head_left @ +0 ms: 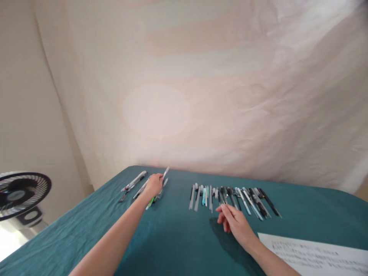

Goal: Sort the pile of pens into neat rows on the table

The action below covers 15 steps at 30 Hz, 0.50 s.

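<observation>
My left hand (154,186) reaches over a loose group of pens at the left of the table. It is closed on a whitish pen (166,172), whose end sticks up past the fingers. Under and beside this hand lie more pens, one with a bright green part (150,203). My right hand (233,225) hovers at the near side of a long row of pens (249,201), thumb and fingers pinched together. Whether a pen sits in that pinch cannot be made out, as pen ends lie right behind the fingertips.
Several clear and dark pens (134,181) lie at the far left of the green-covered table (172,234). A sheet of paper with handwriting (313,253) rests at the front right. A black fan (21,195) stands beyond the left edge. Pale sheeting (201,107) hangs behind.
</observation>
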Available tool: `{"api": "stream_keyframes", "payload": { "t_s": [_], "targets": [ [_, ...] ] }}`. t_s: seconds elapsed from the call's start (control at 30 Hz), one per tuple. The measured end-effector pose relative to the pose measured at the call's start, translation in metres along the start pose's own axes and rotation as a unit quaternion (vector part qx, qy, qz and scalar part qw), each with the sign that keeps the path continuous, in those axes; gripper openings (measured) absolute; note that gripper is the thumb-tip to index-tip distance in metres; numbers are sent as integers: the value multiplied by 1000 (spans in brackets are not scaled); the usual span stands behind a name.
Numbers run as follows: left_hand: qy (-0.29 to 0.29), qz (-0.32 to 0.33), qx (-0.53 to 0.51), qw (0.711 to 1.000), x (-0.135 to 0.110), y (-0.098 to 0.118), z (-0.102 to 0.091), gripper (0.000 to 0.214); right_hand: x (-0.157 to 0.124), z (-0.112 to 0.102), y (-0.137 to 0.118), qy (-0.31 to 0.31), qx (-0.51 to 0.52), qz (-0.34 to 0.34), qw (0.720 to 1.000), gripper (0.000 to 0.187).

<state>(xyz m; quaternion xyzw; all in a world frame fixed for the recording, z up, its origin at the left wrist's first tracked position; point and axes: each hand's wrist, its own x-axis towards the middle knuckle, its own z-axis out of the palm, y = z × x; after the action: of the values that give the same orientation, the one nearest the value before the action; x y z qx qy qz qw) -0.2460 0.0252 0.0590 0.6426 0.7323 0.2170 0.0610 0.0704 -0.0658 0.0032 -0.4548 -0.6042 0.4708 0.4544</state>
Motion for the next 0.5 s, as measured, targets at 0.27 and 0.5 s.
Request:
{"api": "stream_keyframes", "payload": {
  "t_s": [0.27, 0.5],
  "targets": [
    [-287, 103, -462, 833, -80, 95, 28, 28, -1, -1, -3, 42, 35, -25, 998, 38],
    [-342, 107, -442, 822, -110, 124, 56, 23, 4, -8, -1, 88, 83, -30, 992, 34]
  ]
}}
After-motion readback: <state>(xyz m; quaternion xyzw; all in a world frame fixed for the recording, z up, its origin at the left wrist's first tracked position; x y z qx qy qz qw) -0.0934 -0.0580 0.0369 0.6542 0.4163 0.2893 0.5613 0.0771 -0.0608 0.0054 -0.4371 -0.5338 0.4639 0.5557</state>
